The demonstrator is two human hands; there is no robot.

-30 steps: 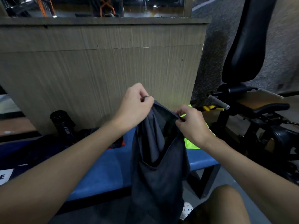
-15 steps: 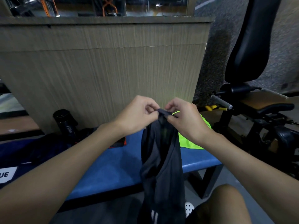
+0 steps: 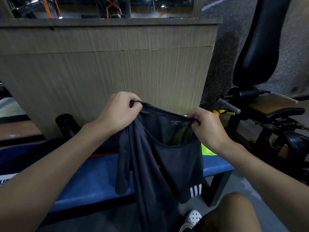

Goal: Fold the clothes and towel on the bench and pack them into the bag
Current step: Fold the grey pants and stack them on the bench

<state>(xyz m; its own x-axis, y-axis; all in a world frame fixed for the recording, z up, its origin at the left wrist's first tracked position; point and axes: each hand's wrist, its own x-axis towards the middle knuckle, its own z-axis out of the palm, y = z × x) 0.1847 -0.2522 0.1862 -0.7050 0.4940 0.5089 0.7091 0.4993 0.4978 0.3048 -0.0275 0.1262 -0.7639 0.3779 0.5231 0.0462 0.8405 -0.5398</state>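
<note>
A tan wood-grain partition (image 3: 117,64) fills the background, with a long blue padded bench (image 3: 93,178) running along its foot. A dark grey sports shirt with white sleeve stripes (image 3: 167,164) hangs in the air in front of the bench's near edge, touching nothing but the hands. Half a second ago the hands met and the shirt hung as a narrow bunch. Now they have drawn apart, stretching the neckline wide between them, so the shirt is being opened out for its first fold, and packing looks some way off. A neon yellow-green garment (image 3: 208,150) lies unfolded on the bench behind it. The left hand (image 3: 120,111) and right hand (image 3: 207,126) are both curled tight, each pinching one side of the collar.
</note>
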